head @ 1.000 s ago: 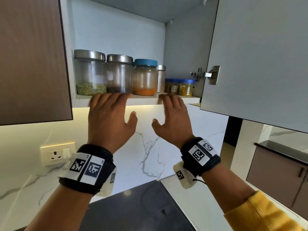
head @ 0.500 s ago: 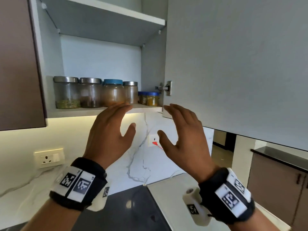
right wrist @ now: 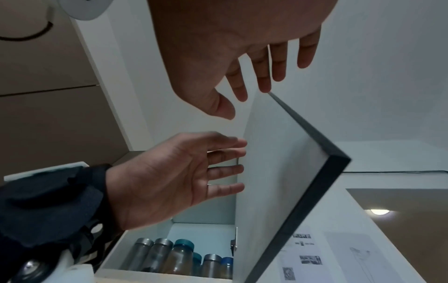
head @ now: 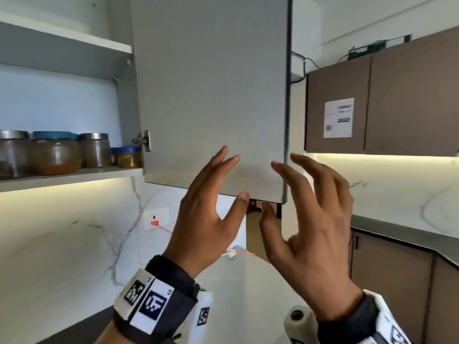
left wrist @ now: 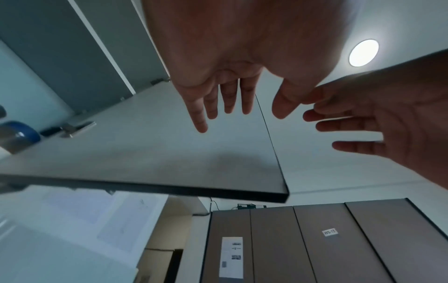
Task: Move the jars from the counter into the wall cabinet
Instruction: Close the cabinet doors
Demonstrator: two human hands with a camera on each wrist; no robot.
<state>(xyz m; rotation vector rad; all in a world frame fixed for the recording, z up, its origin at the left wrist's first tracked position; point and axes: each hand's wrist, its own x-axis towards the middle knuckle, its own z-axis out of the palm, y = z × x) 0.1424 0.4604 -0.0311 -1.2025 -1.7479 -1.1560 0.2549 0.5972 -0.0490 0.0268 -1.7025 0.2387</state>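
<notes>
Several jars stand in a row on the wall cabinet's lower shelf [head: 74, 173]: a blue-lidded jar [head: 56, 155] with orange contents, a steel-lidded jar [head: 94, 150] and small blue-lidded jars [head: 128, 157]; the same jars [right wrist: 179, 256] show in the right wrist view. The grey cabinet door [head: 211, 83] hangs open. My left hand [head: 232, 177] is raised before its inner face, fingers straight and holding nothing. My right hand [head: 273, 187] is spread beside the door's free edge, also holding nothing. Whether the left fingertips [right wrist: 240, 168] touch the door [right wrist: 278, 172] I cannot tell.
A brown wall cabinet [head: 385, 100] with a paper label hangs at the right over a dark counter [head: 409, 234]. A socket with a red plug [head: 155, 217] sits on the marble backsplash. An upper shelf [head: 62, 45] spans the open cabinet.
Both hands left the shelf's front edge and moved right and up to the open door. The view swung right, so the jars now sit at the far left.
</notes>
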